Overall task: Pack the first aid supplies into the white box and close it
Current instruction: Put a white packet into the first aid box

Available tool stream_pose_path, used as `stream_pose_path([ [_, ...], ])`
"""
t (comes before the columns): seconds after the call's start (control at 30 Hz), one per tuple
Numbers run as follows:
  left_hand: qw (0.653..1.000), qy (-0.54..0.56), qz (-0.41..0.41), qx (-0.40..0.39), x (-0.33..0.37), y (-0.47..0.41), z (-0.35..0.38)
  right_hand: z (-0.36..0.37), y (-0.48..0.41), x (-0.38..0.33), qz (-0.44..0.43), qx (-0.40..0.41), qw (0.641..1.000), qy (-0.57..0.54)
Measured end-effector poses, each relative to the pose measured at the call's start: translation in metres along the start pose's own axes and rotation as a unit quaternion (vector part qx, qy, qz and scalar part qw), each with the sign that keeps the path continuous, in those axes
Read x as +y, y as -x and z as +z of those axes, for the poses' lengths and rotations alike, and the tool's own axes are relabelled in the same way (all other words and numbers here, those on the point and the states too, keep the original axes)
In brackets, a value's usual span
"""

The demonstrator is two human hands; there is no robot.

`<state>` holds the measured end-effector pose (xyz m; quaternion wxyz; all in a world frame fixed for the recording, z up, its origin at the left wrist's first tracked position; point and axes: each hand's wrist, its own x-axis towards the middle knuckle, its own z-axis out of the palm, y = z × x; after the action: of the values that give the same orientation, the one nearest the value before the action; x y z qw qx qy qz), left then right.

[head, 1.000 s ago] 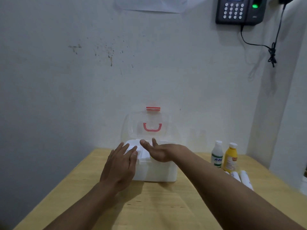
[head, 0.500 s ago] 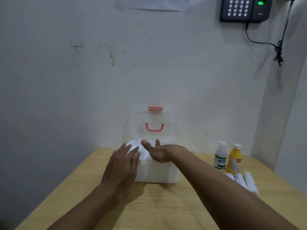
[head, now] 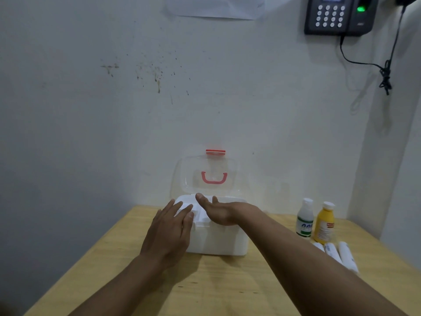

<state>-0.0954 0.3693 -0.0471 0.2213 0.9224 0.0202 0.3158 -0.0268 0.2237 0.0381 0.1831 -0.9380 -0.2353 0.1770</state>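
The white box (head: 224,241) stands on the wooden table (head: 227,290) against the wall. Its clear lid (head: 207,172) with a red handle and red latch is raised upright. My left hand (head: 169,229) rests flat on the box's left front corner, fingers spread over the rim. Over the open top my right hand (head: 217,209) hovers with its fingers apart and nothing in it. To the right of the box stand a white bottle (head: 305,218) and a yellow bottle (head: 324,223). In front of them lie white tubes (head: 339,254) side by side.
The table sits in a corner, with walls close behind and to the right. A black keypad device (head: 339,14) with a hanging cable is mounted high on the wall. A sheet of paper (head: 214,6) is stuck above.
Both hands stay at the box with only slight shifts. The head view has drifted a little, so the bottles and tubes sit further right in the frame.
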Motion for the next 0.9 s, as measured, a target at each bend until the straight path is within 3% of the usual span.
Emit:
stream_pose_path([
  [0.67, 1.000, -0.002, -0.006, -0.007, 0.002, 0.000, -0.002, -0.002, -0.018, 0.003, -0.003, 0.016, 0.997, -0.075],
  [0.9, 1.000, -0.003, -0.003, 0.000, 0.003, 0.000, -0.003, -0.003, -0.019, 0.005, -0.007, 0.026, 0.998, -0.056],
])
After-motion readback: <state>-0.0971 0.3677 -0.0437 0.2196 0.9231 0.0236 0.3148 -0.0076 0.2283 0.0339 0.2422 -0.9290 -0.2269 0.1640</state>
